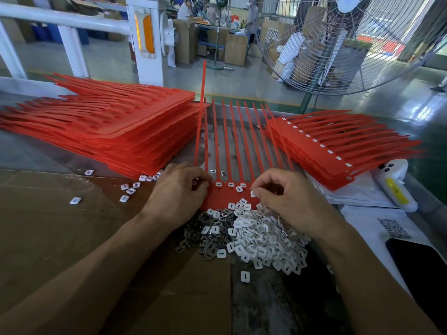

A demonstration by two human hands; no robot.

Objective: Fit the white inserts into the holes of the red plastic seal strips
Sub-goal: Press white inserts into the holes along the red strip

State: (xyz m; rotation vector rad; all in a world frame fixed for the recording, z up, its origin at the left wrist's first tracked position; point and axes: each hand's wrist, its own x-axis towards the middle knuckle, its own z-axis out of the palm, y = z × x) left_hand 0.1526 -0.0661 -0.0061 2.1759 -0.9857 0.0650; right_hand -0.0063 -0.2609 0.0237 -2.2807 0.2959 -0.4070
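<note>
Red plastic seal strip sheet (219, 199) lies mid-bench, far of the white square insert pile (263, 235). Held down by left hand (179, 192), fingers curled. One white insert (253, 193) is pinched by right hand (283, 197); should be squared, slot aligned, pressed flush into next empty hole.

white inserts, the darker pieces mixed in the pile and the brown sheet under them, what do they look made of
White inserts: likely moulded plastic, matte, uniform white, identical slotted squares.
Darker pieces: probably thin stamped metal, grey with glints, though dark plastic is possible.
Brown sheet: corrugated cardboard by its look, dull brown with a fold crease.
</note>
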